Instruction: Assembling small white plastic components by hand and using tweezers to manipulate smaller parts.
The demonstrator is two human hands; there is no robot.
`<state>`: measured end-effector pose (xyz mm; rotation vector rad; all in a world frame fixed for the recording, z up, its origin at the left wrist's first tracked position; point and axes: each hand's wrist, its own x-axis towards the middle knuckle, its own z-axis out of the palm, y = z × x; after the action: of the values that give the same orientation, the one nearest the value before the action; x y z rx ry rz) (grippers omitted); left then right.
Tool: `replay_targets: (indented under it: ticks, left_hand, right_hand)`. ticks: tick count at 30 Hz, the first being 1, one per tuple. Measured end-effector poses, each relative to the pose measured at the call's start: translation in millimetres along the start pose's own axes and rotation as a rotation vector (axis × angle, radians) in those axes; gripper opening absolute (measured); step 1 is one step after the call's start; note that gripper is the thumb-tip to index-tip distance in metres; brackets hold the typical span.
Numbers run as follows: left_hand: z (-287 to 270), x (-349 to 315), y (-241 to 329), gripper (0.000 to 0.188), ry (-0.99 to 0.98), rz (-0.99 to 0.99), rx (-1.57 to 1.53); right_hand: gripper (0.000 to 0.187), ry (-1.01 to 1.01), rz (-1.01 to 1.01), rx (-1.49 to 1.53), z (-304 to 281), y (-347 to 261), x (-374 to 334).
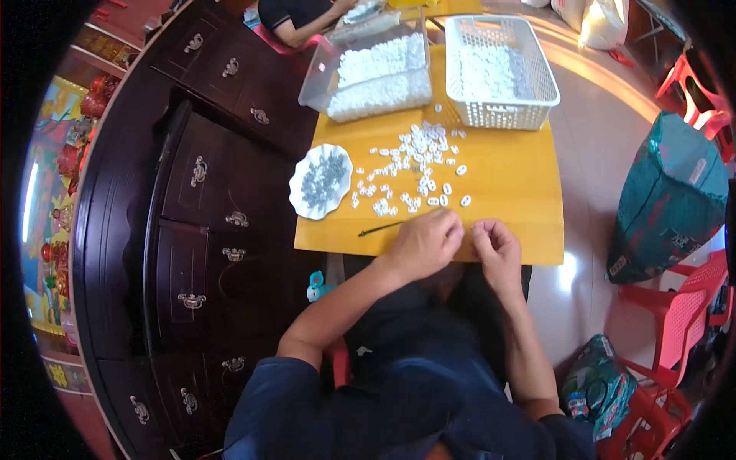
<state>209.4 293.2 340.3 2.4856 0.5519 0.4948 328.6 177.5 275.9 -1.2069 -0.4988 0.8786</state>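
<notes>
My left hand is at the near edge of the yellow table, its fingers curled together. Close beside it on the right, my right hand has thumb and fingers drawn into a pinch. Whatever either hand holds is too small or hidden to make out. A thin black stick-like tool reaches out left from behind my left hand; whether it is held or just lies there cannot be told. Beyond the hands, many small white plastic parts with dark holes lie scattered. A scalloped white dish holds small grey pieces.
A clear bin and a white perforated basket, both with white parts, stand at the far side. Dark drawers flank the left. Right are a green bag and red chairs. Another person sits beyond.
</notes>
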Motion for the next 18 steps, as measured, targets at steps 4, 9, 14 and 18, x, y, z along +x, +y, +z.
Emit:
replay_targets:
  ticks: [4, 9, 14, 18]
  left_hand:
    - [-8, 3, -28, 0.007, 0.096, -0.055, 0.07]
    - [-21, 14, -72, 0.006, 0.153, -0.149, 0.224]
    - [-18, 31, -93, 0.007, 0.185, -0.115, 0.326]
    - [-16, 41, -101, 0.01, 0.179, -0.093, 0.385]
  right_hand:
    - [0.012, 0.024, 0.011, 0.003, -3, -7, 2]
    - [0.012, 0.04, 0.011, -0.002, -4, -9, 1]
    - [0.012, 0.043, 0.026, -0.005, -5, -7, -2]
    - [0.012, 0.032, 0.031, -0.004, -4, -9, -3]
